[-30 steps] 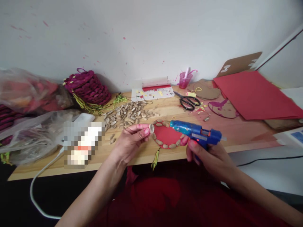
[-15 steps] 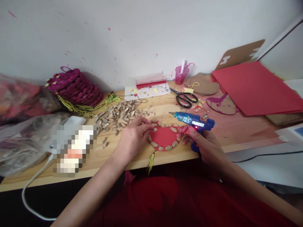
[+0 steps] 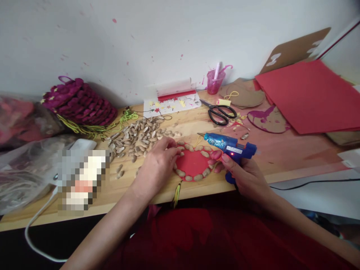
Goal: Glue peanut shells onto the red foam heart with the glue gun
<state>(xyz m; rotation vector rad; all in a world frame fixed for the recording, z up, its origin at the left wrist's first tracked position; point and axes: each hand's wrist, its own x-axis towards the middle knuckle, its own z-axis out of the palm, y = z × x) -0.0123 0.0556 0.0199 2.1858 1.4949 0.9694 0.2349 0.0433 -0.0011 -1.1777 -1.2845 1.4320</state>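
A red paper disc [image 3: 192, 164] ringed with pale shells lies near the front edge of the wooden table [image 3: 126, 187]. My left hand [image 3: 157, 165] rests over its left rim, fingers pinched down on a shell there. My right hand [image 3: 243, 178] grips a blue glue gun [image 3: 229, 147] just right of the disc, nozzle pointing left over the disc's top edge, a red light lit on its body. A yellow tassel [image 3: 176, 194] hangs from the disc over the table edge.
A heap of loose shells [image 3: 137, 137] lies behind the disc. Black scissors [image 3: 221, 112], a pink cup [image 3: 215, 80], red paper sheets [image 3: 309, 95], a purple woven basket [image 3: 80, 105], plastic bags [image 3: 19, 165] and a white cable [image 3: 36, 225] surround the work spot.
My left hand went from holding a shell in the air to pressing it onto the disc's left rim. The glue gun dropped lower and closer to the disc.
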